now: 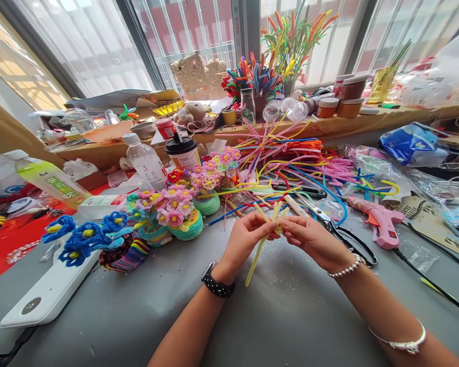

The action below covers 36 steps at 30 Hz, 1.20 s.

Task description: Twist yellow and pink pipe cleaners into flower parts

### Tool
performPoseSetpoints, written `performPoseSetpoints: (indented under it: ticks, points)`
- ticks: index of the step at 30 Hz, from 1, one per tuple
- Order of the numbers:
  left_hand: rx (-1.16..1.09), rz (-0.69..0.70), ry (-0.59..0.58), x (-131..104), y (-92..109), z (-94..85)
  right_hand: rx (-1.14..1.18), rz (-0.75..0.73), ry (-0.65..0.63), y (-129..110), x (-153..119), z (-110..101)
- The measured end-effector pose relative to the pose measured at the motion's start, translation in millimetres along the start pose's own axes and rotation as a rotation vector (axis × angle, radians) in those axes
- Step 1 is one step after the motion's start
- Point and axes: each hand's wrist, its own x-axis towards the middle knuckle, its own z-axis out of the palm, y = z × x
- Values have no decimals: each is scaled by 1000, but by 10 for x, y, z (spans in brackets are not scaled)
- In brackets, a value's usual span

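Observation:
Several pale yellow pipe cleaners [255,262] are joined in a small bundle between my two hands, above the grey table. With its fingers pinched, my left hand [248,237] grips the bundle from the left, and one long stem hangs below it. My right hand [309,237] pinches the bundle's right side, where a small curled yellow part shows at the fingertips. Short yellow ends fan upward between the hands. Scissors [352,239] with black handles lie just beyond my right hand. Loose coloured pipe cleaners [290,168] are heaped farther back.
A pink glue gun [380,219] lies at right, its black cable running along the table. Pipe-cleaner flower pots [181,216] and blue flowers [87,237] stand left, near a white power strip-like device [48,298]. Bottles [147,163] and a lidded cup [182,152] stand behind.

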Motion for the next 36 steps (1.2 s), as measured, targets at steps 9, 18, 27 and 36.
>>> performPoseSetpoints:
  ticks: [9, 18, 27, 36]
  points:
    - [-81, 12, -16, -22, -4, 9, 150, 29, -149, 10, 12, 34]
    - [-102, -34, -53, 0, -9, -30, -41, -79, -57, -21, -5, -5]
    - [-246, -169, -153, 14, 29, -53, -61, -197, 16, -88, -23, -63]
    - [-420, -246, -13, 51, -52, -81, 362, -263, 306, -10, 51, -31]
